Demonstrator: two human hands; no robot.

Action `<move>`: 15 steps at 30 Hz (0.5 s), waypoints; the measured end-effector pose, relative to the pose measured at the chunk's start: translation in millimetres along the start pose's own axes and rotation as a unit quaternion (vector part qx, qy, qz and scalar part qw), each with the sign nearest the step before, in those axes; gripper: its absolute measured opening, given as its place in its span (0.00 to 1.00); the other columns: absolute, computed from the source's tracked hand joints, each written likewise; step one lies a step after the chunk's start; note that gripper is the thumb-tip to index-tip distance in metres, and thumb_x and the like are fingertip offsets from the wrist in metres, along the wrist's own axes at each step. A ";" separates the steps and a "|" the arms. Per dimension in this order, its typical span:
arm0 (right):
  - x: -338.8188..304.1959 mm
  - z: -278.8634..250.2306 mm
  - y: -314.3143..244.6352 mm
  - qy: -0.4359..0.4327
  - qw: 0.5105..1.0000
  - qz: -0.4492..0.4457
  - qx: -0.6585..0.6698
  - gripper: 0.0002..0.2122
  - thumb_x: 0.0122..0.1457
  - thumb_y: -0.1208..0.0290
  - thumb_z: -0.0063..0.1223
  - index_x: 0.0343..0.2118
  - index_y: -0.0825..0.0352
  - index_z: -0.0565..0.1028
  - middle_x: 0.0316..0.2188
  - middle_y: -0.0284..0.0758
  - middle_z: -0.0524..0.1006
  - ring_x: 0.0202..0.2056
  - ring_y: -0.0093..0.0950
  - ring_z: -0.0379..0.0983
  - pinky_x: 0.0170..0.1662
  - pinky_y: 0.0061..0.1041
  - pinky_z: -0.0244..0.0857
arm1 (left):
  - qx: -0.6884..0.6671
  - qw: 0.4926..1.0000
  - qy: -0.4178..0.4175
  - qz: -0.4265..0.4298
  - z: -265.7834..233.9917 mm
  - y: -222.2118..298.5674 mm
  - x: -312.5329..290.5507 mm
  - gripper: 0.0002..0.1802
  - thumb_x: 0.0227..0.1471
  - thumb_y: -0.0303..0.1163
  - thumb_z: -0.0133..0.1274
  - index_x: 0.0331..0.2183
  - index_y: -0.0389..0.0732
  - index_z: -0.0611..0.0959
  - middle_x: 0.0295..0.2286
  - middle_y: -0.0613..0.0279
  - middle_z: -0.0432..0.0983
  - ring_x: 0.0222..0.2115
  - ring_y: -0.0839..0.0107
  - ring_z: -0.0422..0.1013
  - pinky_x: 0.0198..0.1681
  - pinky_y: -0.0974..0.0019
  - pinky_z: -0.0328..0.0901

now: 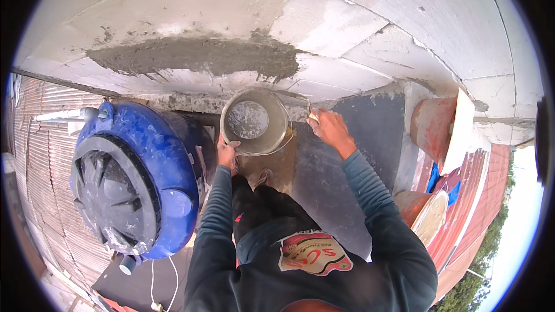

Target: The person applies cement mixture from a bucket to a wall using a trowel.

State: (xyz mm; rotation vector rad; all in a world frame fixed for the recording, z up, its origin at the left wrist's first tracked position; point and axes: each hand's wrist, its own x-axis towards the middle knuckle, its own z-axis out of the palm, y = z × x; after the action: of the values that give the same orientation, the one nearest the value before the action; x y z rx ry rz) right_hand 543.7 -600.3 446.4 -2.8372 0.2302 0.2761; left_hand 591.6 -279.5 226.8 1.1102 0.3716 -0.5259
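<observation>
A grey bucket (282, 120) with a thin wire bail is tilted so that I look into it; pale residue covers its bottom. My left hand (227, 153) is closed on the bucket's lower left rim. Right of the bucket, my right hand (330, 131) is wrapped round the light handle of a trowel (298, 97). The trowel's thin metal part, seen nearly edge-on, reaches left toward the bucket's upper rim; I cannot tell whether they touch. Beyond the bucket, a dark grey patch of mortar (196, 56) spreads across the pale block wall (324, 23).
A blue water tank (173, 156) with a black lid (115, 193) stands close on my left, beside corrugated roofing (43, 156). A dark panel (341, 196) lies at right. Farther right are a mortar-stained tub (430, 127) and another round container (413, 205).
</observation>
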 end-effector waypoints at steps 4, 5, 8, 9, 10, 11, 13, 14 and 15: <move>2.8 13.7 5.6 -0.031 0.990 -0.096 -0.095 0.13 0.62 0.63 0.51 0.37 0.69 0.78 0.32 0.49 0.79 0.35 0.50 0.77 0.40 0.47 0.69 | -0.038 0.999 -0.002 -0.003 1.0 0.8 -26.0 0.41 0.43 0.12 0.50 0.61 0.42 0.66 0.47 0.59 0.75 0.41 0.65 0.76 0.32 0.64 0.78; 0.6 11.7 6.0 -0.066 0.985 -0.116 -0.106 0.13 0.62 0.63 0.51 0.37 0.70 0.77 0.32 0.49 0.79 0.35 0.50 0.76 0.40 0.47 0.69 | -0.050 0.999 0.004 -0.002 3.9 0.3 -32.5 0.41 0.43 0.12 0.51 0.61 0.41 0.66 0.48 0.59 0.74 0.42 0.65 0.76 0.33 0.64 0.78; -6.9 2.2 -9.0 -0.076 0.990 -0.108 -0.048 0.13 0.61 0.63 0.51 0.37 0.71 0.77 0.31 0.50 0.79 0.35 0.52 0.76 0.40 0.47 0.69 | -0.064 0.998 0.025 0.005 8.1 1.8 -45.1 0.41 0.42 0.13 0.51 0.60 0.41 0.66 0.48 0.59 0.74 0.43 0.65 0.75 0.35 0.64 0.78; -9.3 -2.1 -15.2 -0.064 0.993 -0.095 -0.015 0.13 0.61 0.64 0.52 0.37 0.72 0.77 0.31 0.51 0.79 0.35 0.52 0.76 0.40 0.46 0.69 | -0.058 0.998 0.026 0.007 8.1 1.4 -47.9 0.41 0.42 0.13 0.52 0.60 0.41 0.66 0.48 0.59 0.74 0.44 0.65 0.75 0.35 0.65 0.78; -12.0 -7.7 -21.5 -0.052 0.996 -0.077 0.002 0.14 0.61 0.64 0.52 0.38 0.72 0.76 0.31 0.52 0.79 0.35 0.53 0.75 0.40 0.47 0.69 | -0.052 0.998 0.026 0.009 8.0 0.9 -51.2 0.40 0.42 0.13 0.52 0.60 0.41 0.66 0.48 0.59 0.74 0.44 0.65 0.75 0.34 0.66 0.78; -15.4 -13.7 -28.5 -0.040 0.997 -0.058 0.018 0.14 0.61 0.64 0.52 0.38 0.73 0.76 0.32 0.52 0.79 0.36 0.54 0.75 0.41 0.47 0.68 | -0.046 0.999 0.027 0.011 8.1 0.3 -54.3 0.40 0.43 0.13 0.52 0.60 0.42 0.66 0.49 0.59 0.74 0.44 0.65 0.74 0.34 0.66 0.78; -26.6 -8.2 -43.4 -0.010 0.995 -0.013 0.095 0.14 0.62 0.64 0.51 0.38 0.74 0.76 0.32 0.54 0.78 0.37 0.55 0.75 0.41 0.49 0.68 | -0.043 0.998 0.019 0.048 10.9 -0.8 -60.1 0.40 0.44 0.11 0.48 0.60 0.42 0.65 0.49 0.56 0.73 0.45 0.61 0.74 0.39 0.58 0.79; -33.6 3.8 -50.7 0.007 0.988 0.011 0.152 0.14 0.63 0.64 0.51 0.39 0.74 0.75 0.33 0.55 0.78 0.38 0.56 0.75 0.41 0.50 0.67 | -0.042 0.997 0.014 0.067 13.4 -2.0 -63.6 0.40 0.45 0.10 0.46 0.61 0.43 0.64 0.49 0.55 0.72 0.46 0.58 0.74 0.41 0.54 0.79; -37.5 13.3 -55.5 0.025 0.977 0.038 0.207 0.15 0.63 0.64 0.50 0.39 0.75 0.75 0.33 0.55 0.78 0.39 0.57 0.74 0.42 0.50 0.67 | -0.031 0.998 0.021 0.050 20.7 4.0 -71.6 0.39 0.45 0.10 0.47 0.61 0.41 0.64 0.50 0.55 0.72 0.46 0.60 0.74 0.44 0.57 0.77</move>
State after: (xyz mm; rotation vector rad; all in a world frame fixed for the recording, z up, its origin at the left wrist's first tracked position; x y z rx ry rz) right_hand 515.3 -539.0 456.1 -2.4282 0.3616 0.1503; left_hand 535.7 -281.7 276.2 1.0760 0.3644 -0.4015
